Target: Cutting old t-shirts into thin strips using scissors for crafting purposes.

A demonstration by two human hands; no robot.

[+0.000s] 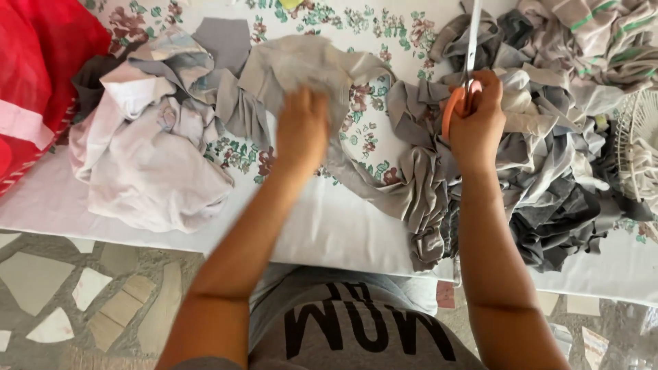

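Head view, looking down over the person's forearms to a worktable covered by a white cloth with a floral print (356, 130). The left hand (301, 130) lay knuckles-up on a beige-grey piece of fabric (301, 65) near the middle of the table; the hand was blurred, fingers curled down into the cloth, apparently pinching or pressing it, though a firm grip could not be confirmed. The right hand (476, 120) was closed around the orange handles of a pair of scissors (466, 75), whose pale blades pointed away from the person toward the far edge of the table. Whether the blades were parted could not be made out. The scissors stood over a heap of grey and dark grey scraps (548, 185) at the right side of the table, with a long grey strip (418, 199) trailing from the beige piece down to the near table edge between the two forearms. Left of the left hand lay a crumpled pile of white and pale pink cloth (151, 164). A red bag (38, 75) sat at the far left. A white wire basket (637, 144) showed at the right edge. The floor below was tiled in irregular stone pieces (82, 294).
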